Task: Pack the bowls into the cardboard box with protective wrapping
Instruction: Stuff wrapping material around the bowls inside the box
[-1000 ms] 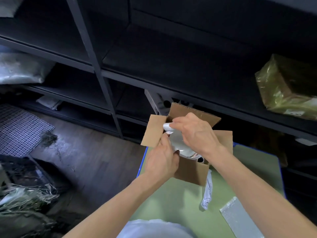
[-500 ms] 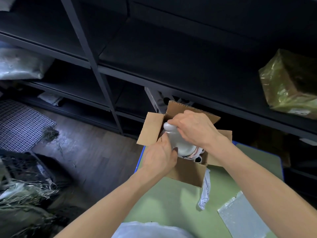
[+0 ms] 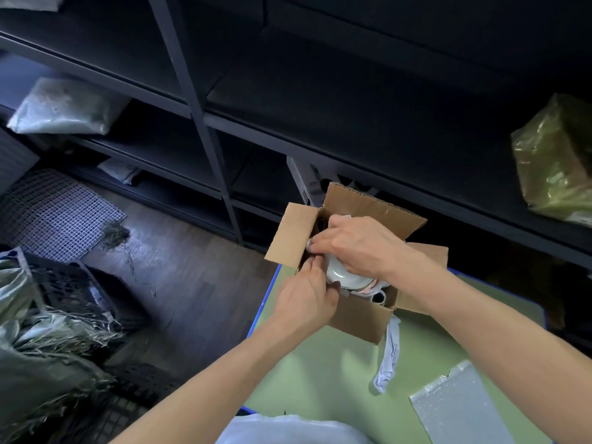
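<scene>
An open cardboard box [image 3: 362,322] stands at the far left corner of the green table [image 3: 323,376], its flaps up. A pale bowl [image 3: 341,274] sits upside down inside the box, with a red-striped wrapping edge showing at its right. My right hand [image 3: 358,245] lies over the bowl's top, fingers curled round its far left rim. At the box's near left wall my left hand [image 3: 307,302] pinches the bowl's near edge. The box's inside below the bowl is hidden.
A white cloth strip [image 3: 389,357] hangs from the box onto the table. A bubble-wrap sheet [image 3: 458,408] lies at the near right. Dark metal shelving [image 3: 198,100] stands behind, holding a plastic-wrapped parcel [image 3: 557,161]. Crates and straw [image 3: 57,318] sit on the floor to the left.
The bowl has sunk lower into the box. Both hands have followed it down, the right one pressing further over its top.
</scene>
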`<state>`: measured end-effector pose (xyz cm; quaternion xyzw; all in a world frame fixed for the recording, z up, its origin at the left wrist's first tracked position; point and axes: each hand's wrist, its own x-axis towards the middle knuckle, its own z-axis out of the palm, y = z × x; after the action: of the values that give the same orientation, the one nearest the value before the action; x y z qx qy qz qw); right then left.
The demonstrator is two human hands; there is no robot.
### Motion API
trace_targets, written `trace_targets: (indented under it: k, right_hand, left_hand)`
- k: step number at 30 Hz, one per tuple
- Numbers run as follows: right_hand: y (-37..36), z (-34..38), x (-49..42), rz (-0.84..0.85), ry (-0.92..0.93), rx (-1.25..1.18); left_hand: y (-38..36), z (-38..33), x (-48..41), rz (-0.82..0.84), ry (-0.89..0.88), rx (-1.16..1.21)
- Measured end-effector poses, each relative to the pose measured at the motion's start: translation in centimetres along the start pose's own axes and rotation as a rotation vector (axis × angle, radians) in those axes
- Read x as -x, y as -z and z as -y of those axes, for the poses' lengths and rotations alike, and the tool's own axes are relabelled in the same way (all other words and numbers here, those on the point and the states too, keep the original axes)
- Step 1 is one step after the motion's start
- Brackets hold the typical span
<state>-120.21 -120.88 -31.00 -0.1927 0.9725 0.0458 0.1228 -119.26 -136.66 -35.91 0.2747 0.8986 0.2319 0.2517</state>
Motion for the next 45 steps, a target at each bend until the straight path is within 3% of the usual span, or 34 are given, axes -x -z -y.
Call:
trace_targets:
  k: [5,8,16,23,27,35,41,45]
  right_hand:
    - [-0.7,0.1,-1.3,0.050,0.114,0.108]
    - [-0.9,0.6,-1.9,0.073,0.141,0.121]
    - [1.0,-0.7,-0.7,0.016,0.029,0.015]
    - [-0.2,0.7,-1.9,0.088,0.036,-0.023]
    - [0.0,-0.2,-1.3,0.009,0.042,-0.051]
    - [-1.0,0.8,-2.2,0.089,0.038,-0.056]
    - [-0.5,-0.7,-1.4,0.007,0.033,-0.076]
    - [-1.6,1.2,-2.5,0.101,0.027,0.001]
  left_hand:
    - [0.6,-0.1,0.4,-0.008,-0.003,-0.032]
    - [1.0,-0.3,0.6,-0.045,-0.021,-0.200]
    - [0.8,-0.2,1.2,-0.125,-0.071,-0.343]
    - [1.2,-0.1,1.2,-0.168,-0.120,-0.405]
    - [1.0,0.2,1.1,-0.196,-0.167,-0.477]
    - [0.4,1.1,1.1,-0.241,-0.232,-0.487]
    - [0.3,1.5,1.0,-0.218,-0.223,-0.493]
    - [0.2,1.7,0.9,-0.217,-0.222,-0.459]
